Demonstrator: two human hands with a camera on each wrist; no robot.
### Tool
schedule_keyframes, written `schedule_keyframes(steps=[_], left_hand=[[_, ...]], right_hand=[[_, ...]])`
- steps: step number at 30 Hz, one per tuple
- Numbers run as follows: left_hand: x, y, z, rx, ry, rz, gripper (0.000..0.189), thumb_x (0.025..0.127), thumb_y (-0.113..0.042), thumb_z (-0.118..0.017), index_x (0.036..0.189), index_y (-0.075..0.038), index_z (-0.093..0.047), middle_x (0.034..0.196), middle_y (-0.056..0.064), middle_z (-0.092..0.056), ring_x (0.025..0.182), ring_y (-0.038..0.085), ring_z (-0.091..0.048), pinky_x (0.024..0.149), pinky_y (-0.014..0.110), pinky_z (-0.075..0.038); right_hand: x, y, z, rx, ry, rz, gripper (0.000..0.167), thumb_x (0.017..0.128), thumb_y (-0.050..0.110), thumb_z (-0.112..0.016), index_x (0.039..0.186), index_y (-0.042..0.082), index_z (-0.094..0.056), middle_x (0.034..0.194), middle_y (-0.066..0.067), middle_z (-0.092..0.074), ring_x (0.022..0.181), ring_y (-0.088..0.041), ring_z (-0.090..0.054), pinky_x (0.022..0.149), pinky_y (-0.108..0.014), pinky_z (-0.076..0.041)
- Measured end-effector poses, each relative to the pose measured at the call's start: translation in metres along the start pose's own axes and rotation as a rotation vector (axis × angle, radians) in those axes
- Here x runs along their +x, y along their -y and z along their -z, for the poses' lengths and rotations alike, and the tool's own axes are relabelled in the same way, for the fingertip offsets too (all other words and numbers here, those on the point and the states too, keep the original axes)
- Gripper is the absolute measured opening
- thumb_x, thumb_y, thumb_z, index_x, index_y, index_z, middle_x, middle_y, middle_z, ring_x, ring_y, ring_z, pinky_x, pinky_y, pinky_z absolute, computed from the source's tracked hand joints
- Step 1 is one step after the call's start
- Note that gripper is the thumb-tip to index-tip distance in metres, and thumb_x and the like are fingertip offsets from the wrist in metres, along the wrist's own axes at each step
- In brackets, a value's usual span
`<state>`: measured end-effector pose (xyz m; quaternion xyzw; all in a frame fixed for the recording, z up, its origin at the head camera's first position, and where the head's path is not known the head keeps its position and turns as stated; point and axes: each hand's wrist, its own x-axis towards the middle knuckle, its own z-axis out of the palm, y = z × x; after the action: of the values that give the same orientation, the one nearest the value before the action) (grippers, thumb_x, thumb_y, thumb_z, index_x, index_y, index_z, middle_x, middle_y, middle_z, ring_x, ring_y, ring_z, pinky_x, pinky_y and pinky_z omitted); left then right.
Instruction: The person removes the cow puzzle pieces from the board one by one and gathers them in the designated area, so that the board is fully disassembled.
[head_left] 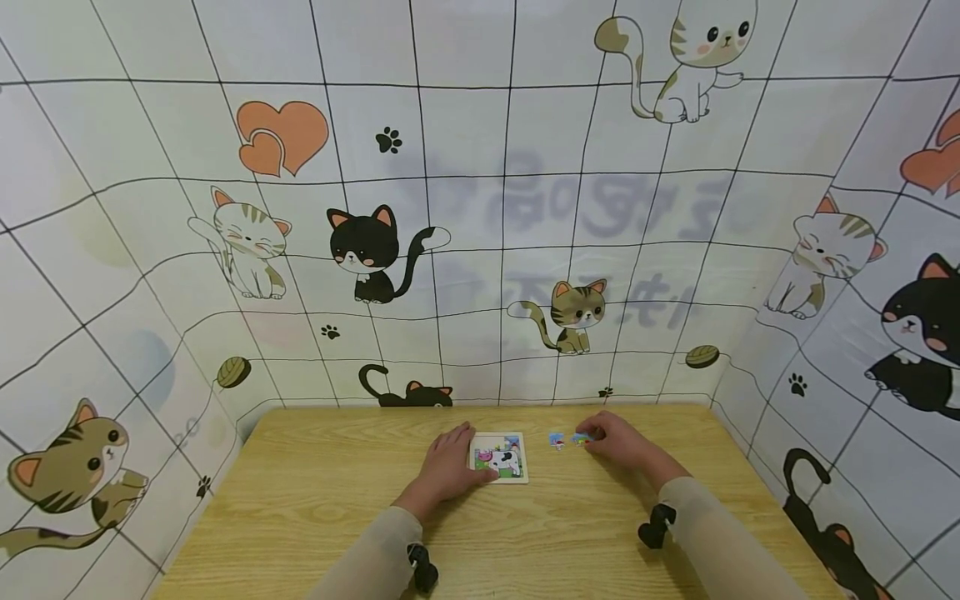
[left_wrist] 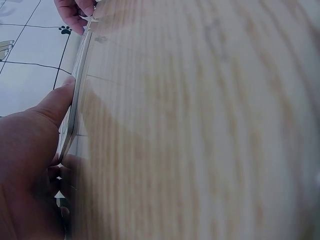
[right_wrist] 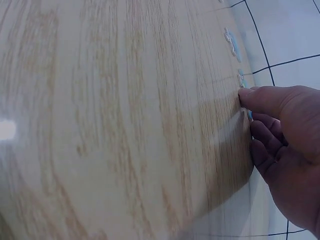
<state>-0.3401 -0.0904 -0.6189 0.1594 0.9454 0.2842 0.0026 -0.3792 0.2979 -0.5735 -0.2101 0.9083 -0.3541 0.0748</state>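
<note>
Fingers of the left hand [head_left: 448, 460] lie fairly straight and close together along the left edge of the puzzle board [head_left: 525, 460], the thumb spread well away from them and touching the board's near edge; they cover part of its left rim. To the right of the board, the right hand [head_left: 618, 439] has thumb and forefinger brought together on a small puzzle piece [head_left: 579, 438], pinching it at its right side and hiding part of it, while the other fingers are curled. A second piece [head_left: 557, 439] lies between that one and the board, apart from the board's right edge. Inside the board's pale rim a cow picture [head_left: 506, 462] shows. All around the board spreads the wooden table [head_left: 337, 492], on which it lies flat near the far edge. Nearer the person than the board, beige sleeves [head_left: 731, 537] cover both forearms, with a black strap [head_left: 657, 527] at each wrist. Beyond the board hangs a white grid-lined cloth [head_left: 472, 208] printed with cats, paw marks and hearts.
</note>
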Motion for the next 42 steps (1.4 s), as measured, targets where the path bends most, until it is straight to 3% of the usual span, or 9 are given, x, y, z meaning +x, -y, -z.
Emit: schedule_keyframes(steps=[10,19,32,42], left_hand=[[0.003,0.003,-0.001,0.009,-0.015,-0.013,0.104,0.091,-0.066,-0.083,0.166,-0.004,-0.047,0.175,0.015,-0.040,0.162,0.038,-0.036,0.132,0.063,-0.023],[0.002,0.003,-0.001,0.003,-0.019,-0.018,0.105,0.090,-0.066,-0.084,0.166,-0.003,-0.047,0.175,0.016,-0.040,0.162,0.038,-0.036,0.132,0.064,-0.024],[-0.002,-0.007,0.007,0.027,0.005,-0.010,0.105,0.092,-0.067,-0.082,0.166,-0.001,-0.046,0.175,0.018,-0.040,0.162,0.040,-0.035,0.132,0.064,-0.023],[0.001,0.002,-0.001,0.002,-0.008,-0.014,0.105,0.090,-0.065,-0.084,0.166,-0.003,-0.047,0.175,0.016,-0.040,0.162,0.038,-0.036,0.131,0.064,-0.023]], right_hand=[[0.000,0.000,0.001,0.009,-0.007,0.010,0.026,0.102,0.003,-0.078,0.127,-0.002,-0.076,0.116,-0.011,-0.066,0.103,-0.026,-0.063,0.090,-0.048,-0.056],[-0.001,0.002,0.001,0.044,-0.064,-0.032,0.029,0.100,0.005,-0.081,0.126,-0.003,-0.074,0.114,-0.012,-0.066,0.102,-0.025,-0.061,0.087,-0.045,-0.055],[0.000,0.007,0.003,0.097,-0.086,-0.055,0.025,0.104,0.005,-0.077,0.127,-0.003,-0.073,0.116,-0.015,-0.069,0.099,-0.023,-0.060,0.080,-0.041,-0.054],[0.001,0.022,0.001,0.043,-0.094,0.006,0.021,0.101,0.004,-0.079,0.121,-0.002,-0.076,0.115,-0.014,-0.068,0.092,-0.021,-0.060,0.072,-0.035,-0.053]])
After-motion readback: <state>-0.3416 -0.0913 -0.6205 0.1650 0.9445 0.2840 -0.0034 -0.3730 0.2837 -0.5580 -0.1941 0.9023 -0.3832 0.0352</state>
